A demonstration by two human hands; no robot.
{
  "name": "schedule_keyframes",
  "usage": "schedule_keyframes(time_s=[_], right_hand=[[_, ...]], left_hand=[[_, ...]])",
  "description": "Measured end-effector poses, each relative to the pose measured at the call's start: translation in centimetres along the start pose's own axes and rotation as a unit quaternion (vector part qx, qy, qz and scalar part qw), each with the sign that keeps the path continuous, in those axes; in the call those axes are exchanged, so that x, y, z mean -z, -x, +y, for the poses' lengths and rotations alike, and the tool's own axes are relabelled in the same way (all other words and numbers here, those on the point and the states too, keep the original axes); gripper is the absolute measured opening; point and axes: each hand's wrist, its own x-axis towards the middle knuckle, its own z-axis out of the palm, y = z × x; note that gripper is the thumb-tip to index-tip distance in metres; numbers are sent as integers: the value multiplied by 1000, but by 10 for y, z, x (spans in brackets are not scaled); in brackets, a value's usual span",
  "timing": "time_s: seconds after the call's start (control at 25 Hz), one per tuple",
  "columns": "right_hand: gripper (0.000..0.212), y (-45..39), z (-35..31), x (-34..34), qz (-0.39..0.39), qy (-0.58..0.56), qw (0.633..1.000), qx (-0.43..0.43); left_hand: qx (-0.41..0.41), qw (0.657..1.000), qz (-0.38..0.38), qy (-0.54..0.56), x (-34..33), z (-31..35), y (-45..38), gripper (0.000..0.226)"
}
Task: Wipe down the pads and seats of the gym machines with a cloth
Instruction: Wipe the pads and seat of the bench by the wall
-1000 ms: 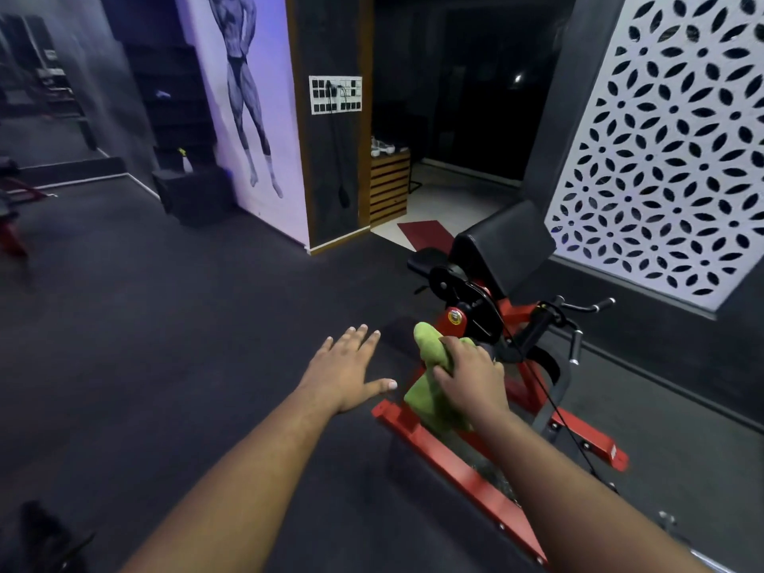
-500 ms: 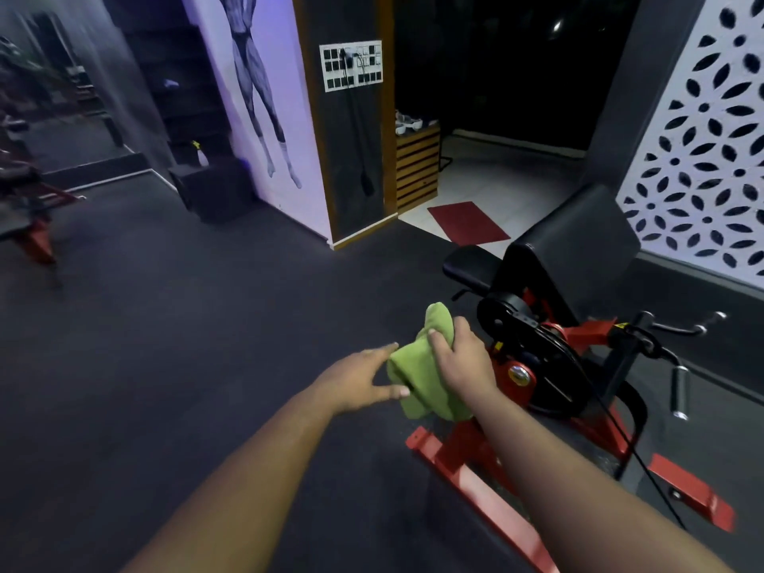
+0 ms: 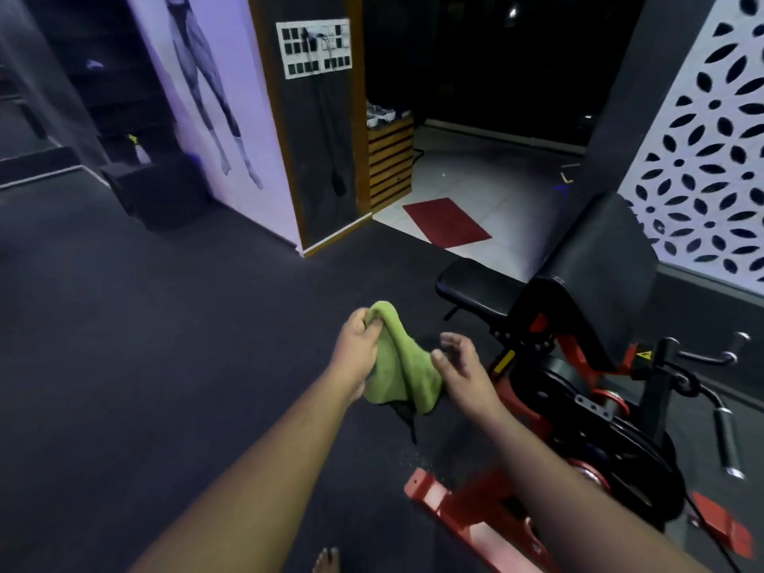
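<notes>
Grip check: left hand [image 3: 359,352] pinches the top of the green cloth [image 3: 399,366], held in the air short of the machine; right hand [image 3: 463,376] hangs loosely curled beside it, empty. Seat [image 3: 479,285] and arm pad [image 3: 595,258] untouched at present — wiping judged still outstanding

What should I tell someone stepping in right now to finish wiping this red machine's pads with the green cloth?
Left hand: grips the top of the green cloth, which hangs in the air in front of the machine.
Right hand: open, fingers loosely curled beside the cloth; I cannot tell if it touches it.
Red machine: to the right, with its black seat and the angled black arm pad behind it.
Done: nothing that can be confirmed; the cloth is off every pad.
Left: wipe the seat, then the arm pad.
</notes>
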Motion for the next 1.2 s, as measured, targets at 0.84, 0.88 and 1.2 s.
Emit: schedule_keyframes(time_s=[0.84, 0.88, 1.2], right_hand=[[24, -263, -18, -43, 161, -290, 918, -216], [25, -271, -18, -40, 142, -306, 916, -217], [18, -302, -3, 23, 232, 192, 932, -203]], left_hand=[[-13, 894, -377, -242, -6, -47, -289, 59], [-2, 892, -387, -235, -12, -48, -295, 53], [-22, 956, -229, -184, -37, -31, -401, 12]])
